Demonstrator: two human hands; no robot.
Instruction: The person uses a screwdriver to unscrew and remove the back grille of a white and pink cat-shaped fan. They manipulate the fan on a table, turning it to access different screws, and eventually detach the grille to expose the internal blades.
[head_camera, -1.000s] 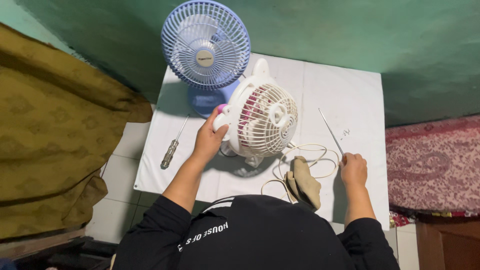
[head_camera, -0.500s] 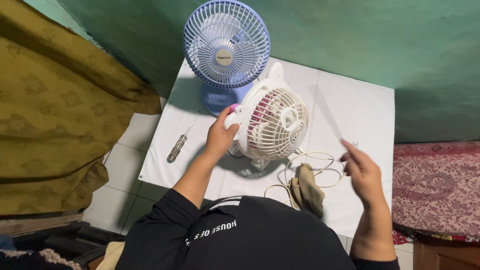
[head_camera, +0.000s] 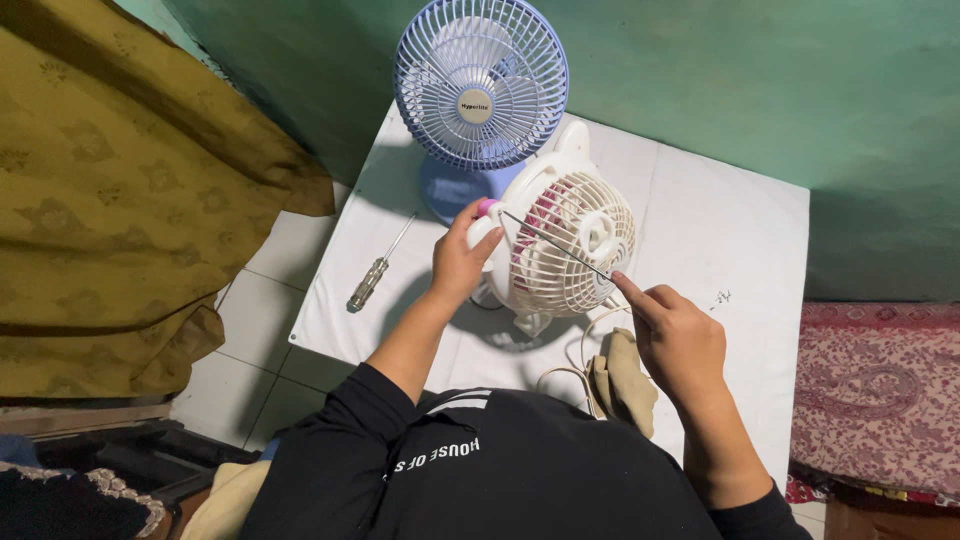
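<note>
1. The white fan (head_camera: 568, 245) stands near the middle of the white-covered desk (head_camera: 720, 230), just in front of the blue fan (head_camera: 481, 85), which sits farther back and slightly left.
2. The left hand (head_camera: 458, 262) is closed around the white fan's left rim, steadying it, thumb up against the pink-tipped edge.
3. The right hand (head_camera: 680, 340) pinches the near end of a thin metal rod (head_camera: 555, 245), fingers narrowed on it.
4. The rod's long axis runs diagonally across the grille, from the right hand at lower right up to the far left, its tip close to the left hand's fingers.
5. So the fan lies to the far left of the right hand, and touching the left.
6. A screwdriver (head_camera: 375, 275) lies well apart at the desk's left edge; a folded cloth (head_camera: 622, 378) and a pale cord (head_camera: 590, 345) lie near the right wrist.
</note>
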